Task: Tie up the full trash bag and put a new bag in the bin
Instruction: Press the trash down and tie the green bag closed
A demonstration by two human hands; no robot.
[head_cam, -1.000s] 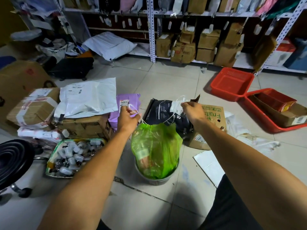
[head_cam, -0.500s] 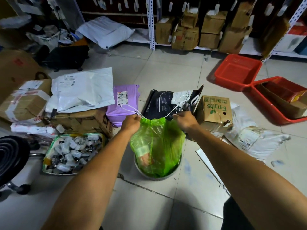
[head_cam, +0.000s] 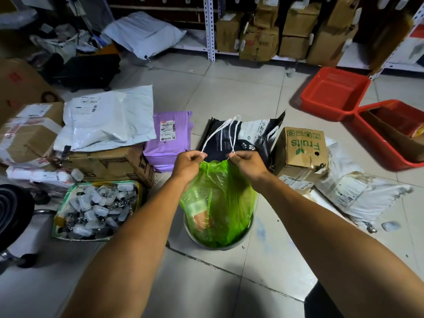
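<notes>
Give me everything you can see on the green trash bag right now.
The green trash bag is thin, translucent plastic, crinkled, with packaging showing faintly inside. It stands upright in a pale round bin, its bottom still inside. Its mouth is gathered closed. White drawstrings loop up from the neck. The left hand and right hand pinch the neck on either side.

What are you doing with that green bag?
A person is closing up a full green trash bag that sits in a small round bin on the floor. The left hand and right hand each pinch a white drawstring at the bag's gathered top. No knot shows yet, and no new bag is visible.
</notes>
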